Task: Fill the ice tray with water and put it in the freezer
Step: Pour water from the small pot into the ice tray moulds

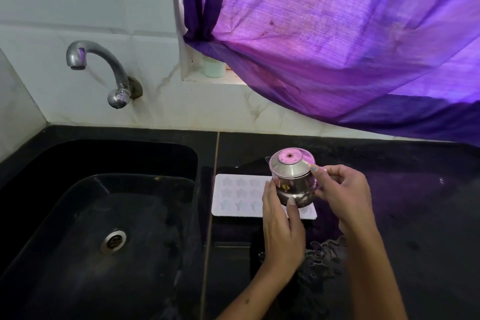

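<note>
A: Where is the ice tray (240, 196)?

B: Right of centre in the frame, lying flat on the black counter (402, 189), just right of the black sink (104, 202). It is white, with star-shaped moulds; 3 rows show on its left part. Its right part is hidden behind a small steel jug (293, 179) and the hands.

A: Who holds the jug?

B: Both hands, above the right part of the tray. The left hand (281, 226) comes up from the lower centre of the frame, its fingers pressed close together and wrapped against the jug's left side, thumb on the front of the belly. The right hand (342, 195) sits at the jug's right side, thumb and forefinger pinching at the rim of the lid, the other fingers curled.

A: Is the jug upright?

B: Nearly; its lid, glowing pink, tilts a little toward the camera. A yellow sticker with a 3 shows on its front.

A: And around them?

B: A steel tap (104, 70) on the tiled wall at upper left, a purple curtain (337, 34) across the upper right, and a pale tub (214, 67) on the ledge beneath it.
</note>
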The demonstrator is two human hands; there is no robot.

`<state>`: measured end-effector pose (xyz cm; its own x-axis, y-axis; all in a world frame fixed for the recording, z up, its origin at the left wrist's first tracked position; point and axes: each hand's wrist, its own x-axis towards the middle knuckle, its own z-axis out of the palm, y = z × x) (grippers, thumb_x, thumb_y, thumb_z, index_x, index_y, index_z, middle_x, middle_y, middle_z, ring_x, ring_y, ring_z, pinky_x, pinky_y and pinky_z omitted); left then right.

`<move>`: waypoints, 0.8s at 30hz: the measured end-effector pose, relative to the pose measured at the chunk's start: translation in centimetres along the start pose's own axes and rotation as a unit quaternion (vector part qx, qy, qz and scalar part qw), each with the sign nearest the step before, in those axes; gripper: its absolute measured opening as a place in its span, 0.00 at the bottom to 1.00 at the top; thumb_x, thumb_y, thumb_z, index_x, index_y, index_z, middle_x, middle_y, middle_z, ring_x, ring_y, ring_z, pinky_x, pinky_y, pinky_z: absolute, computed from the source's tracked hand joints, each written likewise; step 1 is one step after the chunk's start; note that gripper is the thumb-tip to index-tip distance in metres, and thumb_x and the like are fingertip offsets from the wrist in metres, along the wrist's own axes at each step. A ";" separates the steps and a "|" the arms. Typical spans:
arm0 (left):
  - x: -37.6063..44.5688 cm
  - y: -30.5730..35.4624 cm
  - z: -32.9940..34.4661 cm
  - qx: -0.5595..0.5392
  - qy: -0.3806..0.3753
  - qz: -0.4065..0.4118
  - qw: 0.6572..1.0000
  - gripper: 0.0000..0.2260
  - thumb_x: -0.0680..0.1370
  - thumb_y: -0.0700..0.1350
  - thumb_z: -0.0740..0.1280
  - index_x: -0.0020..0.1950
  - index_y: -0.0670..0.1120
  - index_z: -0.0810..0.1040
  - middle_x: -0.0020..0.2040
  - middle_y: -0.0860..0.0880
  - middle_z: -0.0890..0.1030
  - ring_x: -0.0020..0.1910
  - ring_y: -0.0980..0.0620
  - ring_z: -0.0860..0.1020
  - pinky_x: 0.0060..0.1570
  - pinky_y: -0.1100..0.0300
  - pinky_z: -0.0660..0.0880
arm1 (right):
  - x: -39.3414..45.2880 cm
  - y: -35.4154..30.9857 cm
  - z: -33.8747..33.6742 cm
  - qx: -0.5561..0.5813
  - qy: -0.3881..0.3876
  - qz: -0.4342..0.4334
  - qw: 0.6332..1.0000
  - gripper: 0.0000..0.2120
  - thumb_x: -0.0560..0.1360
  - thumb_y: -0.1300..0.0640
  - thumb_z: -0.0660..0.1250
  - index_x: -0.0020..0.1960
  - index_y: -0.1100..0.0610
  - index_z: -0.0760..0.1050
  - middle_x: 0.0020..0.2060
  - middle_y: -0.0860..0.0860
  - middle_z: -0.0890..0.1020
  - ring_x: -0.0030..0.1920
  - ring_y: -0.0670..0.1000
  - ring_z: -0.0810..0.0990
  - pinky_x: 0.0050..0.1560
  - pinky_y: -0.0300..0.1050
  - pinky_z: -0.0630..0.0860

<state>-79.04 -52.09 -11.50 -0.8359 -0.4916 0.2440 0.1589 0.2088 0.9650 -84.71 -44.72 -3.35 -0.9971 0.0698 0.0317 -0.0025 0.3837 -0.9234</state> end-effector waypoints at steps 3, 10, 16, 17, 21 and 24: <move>-0.6 0.2 1.2 -0.017 -0.031 0.005 0.999 0.23 0.81 0.51 0.50 0.75 0.45 0.60 0.72 0.49 0.66 0.72 0.53 0.64 0.69 0.50 0.65 | -0.3 0.7 -1.7 -0.023 0.035 0.006 0.999 0.07 0.73 0.48 0.72 0.41 0.51 0.79 0.34 0.49 0.84 0.43 0.53 0.84 0.52 0.61 0.80; -3.2 -0.4 3.8 -0.062 -0.105 -0.004 0.993 0.15 0.83 0.44 0.53 0.68 0.50 0.69 0.60 0.55 0.77 0.60 0.60 0.74 0.57 0.65 0.71 | -1.2 3.0 -5.3 -0.134 0.086 0.031 0.987 0.09 0.74 0.45 0.69 0.42 0.51 0.78 0.38 0.48 0.83 0.44 0.52 0.81 0.50 0.51 0.76; -4.8 -0.6 5.2 -0.071 -0.153 -0.021 0.985 0.14 0.83 0.43 0.53 0.65 0.53 0.71 0.59 0.55 0.78 0.58 0.61 0.75 0.58 0.61 0.72 | -1.2 4.3 -6.8 -0.184 0.104 0.061 0.975 0.10 0.74 0.46 0.69 0.43 0.52 0.78 0.38 0.48 0.82 0.43 0.51 0.79 0.45 0.46 0.68; -4.9 -0.6 5.3 -0.072 -0.157 -0.023 0.985 0.15 0.83 0.43 0.53 0.67 0.52 0.71 0.60 0.56 0.77 0.59 0.61 0.74 0.59 0.62 0.71 | -1.1 4.4 -6.9 -0.190 0.107 0.065 0.974 0.10 0.74 0.46 0.69 0.43 0.52 0.78 0.38 0.48 0.82 0.43 0.52 0.79 0.45 0.45 0.67; -5.0 -0.5 5.5 -0.067 -0.154 -0.026 0.985 0.15 0.83 0.42 0.53 0.64 0.57 0.69 0.60 0.59 0.76 0.60 0.65 0.73 0.58 0.69 0.68 | -0.9 4.8 -7.0 -0.200 0.106 0.069 0.972 0.10 0.74 0.46 0.69 0.42 0.52 0.78 0.37 0.48 0.82 0.42 0.52 0.79 0.44 0.45 0.66; -4.9 -0.5 5.6 -0.060 -0.150 -0.035 0.986 0.16 0.83 0.42 0.53 0.61 0.63 0.68 0.58 0.64 0.75 0.59 0.69 0.72 0.56 0.74 0.66 | -0.8 4.7 -6.8 -0.210 0.099 0.061 0.971 0.09 0.74 0.46 0.69 0.43 0.52 0.78 0.37 0.46 0.81 0.42 0.51 0.79 0.43 0.45 0.66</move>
<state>-77.96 -45.10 -13.75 -0.9619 -0.2253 0.1546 0.1417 0.0725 0.9872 -83.42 -36.73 -5.14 -0.9535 0.2984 0.0422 0.1883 0.6994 -0.6895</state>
